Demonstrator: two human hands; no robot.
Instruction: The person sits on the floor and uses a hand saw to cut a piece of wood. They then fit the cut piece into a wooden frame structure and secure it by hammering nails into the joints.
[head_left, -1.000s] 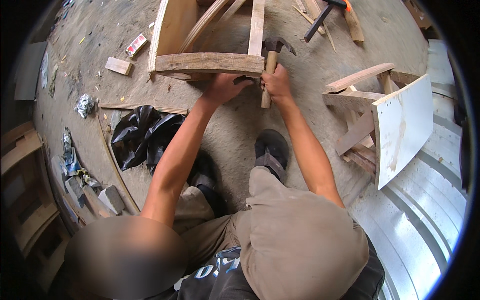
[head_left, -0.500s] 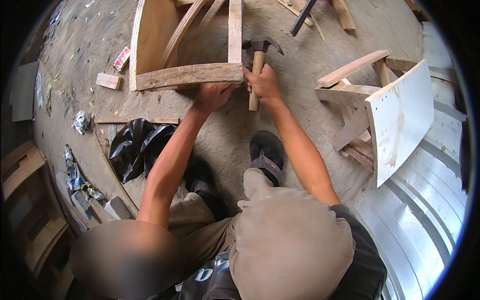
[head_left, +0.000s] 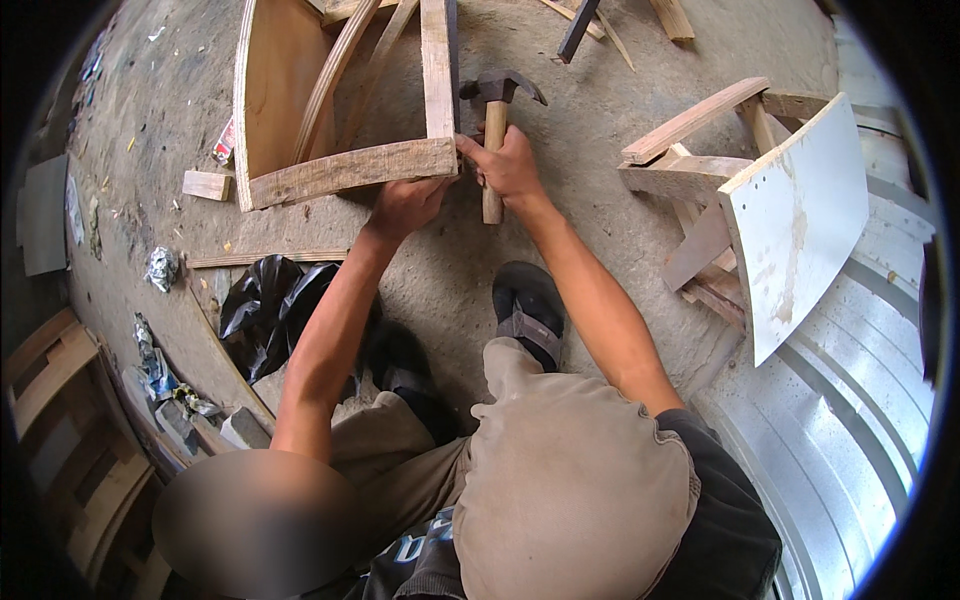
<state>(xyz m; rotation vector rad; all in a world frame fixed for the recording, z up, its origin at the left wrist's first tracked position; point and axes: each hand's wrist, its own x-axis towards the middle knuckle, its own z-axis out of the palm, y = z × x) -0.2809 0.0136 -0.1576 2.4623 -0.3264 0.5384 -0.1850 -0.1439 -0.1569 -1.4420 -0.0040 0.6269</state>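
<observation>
A curved wooden frame (head_left: 350, 172) with a plywood side panel stands at the top, left of centre. Under the right end of its near rail is my left hand (head_left: 408, 207), its fingers curled up against the wood and partly hidden by it. My right hand (head_left: 512, 167) is wrapped round the wooden handle of a claw hammer (head_left: 495, 125), just right of the frame's near corner. The hammer's dark metal head points away from me, its claw to the right. My right thumb and forefinger reach toward the corner; whether they pinch anything there is too small to tell.
A second wooden frame with a curved white panel (head_left: 800, 225) lies at right, beside metal sheeting (head_left: 835, 430). A black plastic bag (head_left: 270, 300), a wood strip (head_left: 265, 257) and a small block (head_left: 206, 185) lie at left. Wood pieces (head_left: 672, 18) lie at the far side.
The view has turned a little. The wooden frame has shifted slightly left and now covers part of the small red-and-white carton. Both hands and the hammer have moved left with it.
</observation>
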